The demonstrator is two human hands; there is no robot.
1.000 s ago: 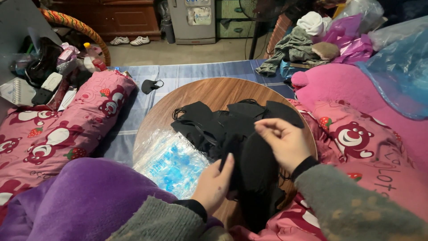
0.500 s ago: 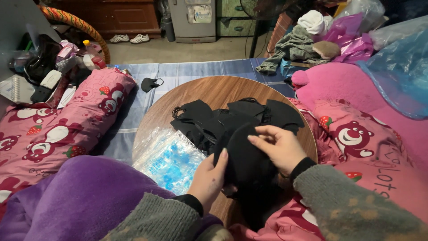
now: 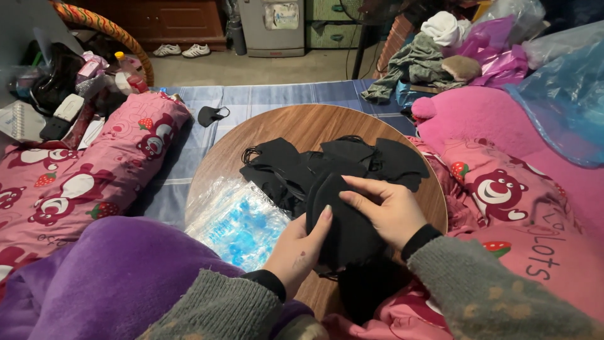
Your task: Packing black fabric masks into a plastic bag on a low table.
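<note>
Low in the middle of the frame the person holds a black face mask [image 3: 343, 223] between both hands, just above the near edge of the round wooden table [image 3: 302, 126]. The left hand [image 3: 299, 249] comes up from below – its fingers are closed lightly around the left side of the mask, with the thumb lying flat on the front of it. The right hand [image 3: 387, 211] lies on the right side of the mask, the fingers half bent and pressing on the cloth, so both hands have hold of the same mask. Just behind it, in the centre of the table, there is a loose pile of black masks [image 3: 333, 164], overlapping one another, with thin ear loops showing at the left. To the left of the hands a clear plastic bag with blue print [image 3: 236, 220] lies partly on the table edge, near the left hand but not touching it. One single black mask [image 3: 211, 115] lies apart on the blue striped sheet [image 3: 277, 97], in the upper left of the frame. A pink blanket with bear pictures [image 3: 82, 170] covers the left side – a purple cloth [image 3: 113, 277] fills the lower left corner.
</note>
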